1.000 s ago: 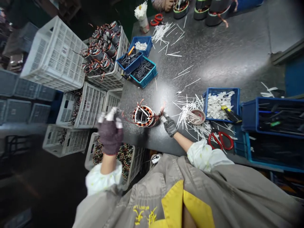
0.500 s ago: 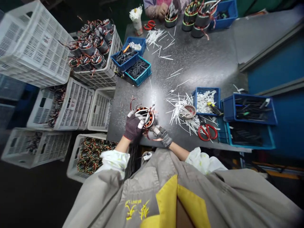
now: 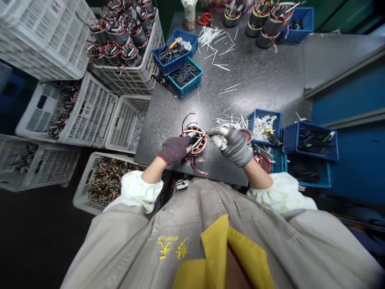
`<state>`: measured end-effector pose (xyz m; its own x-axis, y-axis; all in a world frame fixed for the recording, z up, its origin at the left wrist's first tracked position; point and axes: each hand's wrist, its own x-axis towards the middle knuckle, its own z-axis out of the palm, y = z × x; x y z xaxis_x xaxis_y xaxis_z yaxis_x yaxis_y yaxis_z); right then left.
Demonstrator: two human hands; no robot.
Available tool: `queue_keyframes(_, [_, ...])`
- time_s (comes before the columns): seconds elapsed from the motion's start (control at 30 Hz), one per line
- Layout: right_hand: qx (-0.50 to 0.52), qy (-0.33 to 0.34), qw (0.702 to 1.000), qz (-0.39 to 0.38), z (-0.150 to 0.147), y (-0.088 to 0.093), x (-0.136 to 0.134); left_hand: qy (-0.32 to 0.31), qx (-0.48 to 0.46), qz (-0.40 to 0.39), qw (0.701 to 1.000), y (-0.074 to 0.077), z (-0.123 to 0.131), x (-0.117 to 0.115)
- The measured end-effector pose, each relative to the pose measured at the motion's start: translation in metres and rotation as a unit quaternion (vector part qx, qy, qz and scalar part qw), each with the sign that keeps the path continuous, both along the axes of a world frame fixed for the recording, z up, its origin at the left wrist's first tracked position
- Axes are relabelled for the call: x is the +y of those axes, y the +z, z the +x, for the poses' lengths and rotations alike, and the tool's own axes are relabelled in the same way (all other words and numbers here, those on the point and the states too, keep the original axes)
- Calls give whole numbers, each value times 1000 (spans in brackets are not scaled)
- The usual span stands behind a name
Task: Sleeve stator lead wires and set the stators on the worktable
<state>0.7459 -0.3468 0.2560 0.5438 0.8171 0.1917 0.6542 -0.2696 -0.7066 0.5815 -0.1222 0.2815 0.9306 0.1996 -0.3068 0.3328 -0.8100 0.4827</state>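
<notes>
A wound motor stator with copper coils and red leads rests on the dark worktable near its front edge. My left hand, in a dark glove, grips the stator's left side. My right hand, in a grey glove, is closed just right of the stator, fingers pinched on something small I cannot make out. A loose pile of white strips lies just behind my right hand.
Blue bins with white pieces and tools stand at the right, red scissors beside them. White crates of stators stack at the left, one crate below the table edge. Another person's stators stand at the far end.
My left hand came from above the crates to the stator and took hold of it. My right hand rose from the stator's front to its right side. The view shifted.
</notes>
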Motion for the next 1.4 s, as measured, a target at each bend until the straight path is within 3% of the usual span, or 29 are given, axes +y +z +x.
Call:
queue_keyframes(0.03, [-55,90,993,-45,1,9,15,-7,22,25,999,-1,5,-4])
queue_keyframes(0.1, [-135,232,953,-141,1,20,44,11,31,5,999,-5,9,-6])
queue_keyframes(0.17, [-187,293,914,-206,1,23,61,80,-4,-75,994,-13,6,-4])
queue_keyframes(0.23, [-222,290,903,-228,6,20,64,168,-54,-180,968,-24,-3,-4])
queue_keyframes(0.3, [-237,264,909,-220,13,16,58,243,-106,-288,920,-36,-10,-11])
queue_keyframes(0.4, [-229,244,926,-172,16,10,46,308,-166,-383,855,-50,-12,-30])
queue_keyframes(0.5, [-192,288,929,-131,10,2,44,353,-223,-365,833,-53,-9,-41])
queue_keyframes(0.63, [-151,320,926,-129,8,-9,49,430,-330,-331,772,-38,-20,-20])
queue_keyframes(0.67, [-147,324,925,-131,10,-10,50,433,-347,-315,770,-33,-25,-14])
queue_keyframes(0.73, [-148,334,920,-141,14,-8,51,387,-338,-267,815,-23,-32,-8])
queue_keyframes(0.83, [-159,339,910,-177,15,4,51,233,-215,-168,933,-16,-31,-20])
queue_keyframes(0.9, [-165,330,905,-210,10,13,54,176,-147,-130,965,-19,-26,-29])
queue_keyframes(0.97, [-175,313,900,-246,2,21,59,215,-167,-149,951,-26,-25,-31])
queue_keyframes(1.07, [-204,261,897,-291,-14,24,67,344,-252,-186,885,-37,-31,-22])
queue_keyframes(1.1, [-212,244,898,-298,-18,22,68,365,-257,-181,877,-40,-33,-19])
queue_keyframes(1.2, [-213,212,914,-271,-30,8,59,347,-202,-136,906,-40,-34,-22])
queue_keyframes(1.27, [-176,183,945,-209,-37,-7,47,324,-154,-87,929,-36,-30,-32])
queue_keyframes(1.33, [-94,110,983,-115,-45,-20,34,310,-124,-24,942,-30,-22,-43])
queue_keyframes(1.4, [17,0,1000,-7,-51,-27,26,292,-108,39,949,-23,-11,-51])
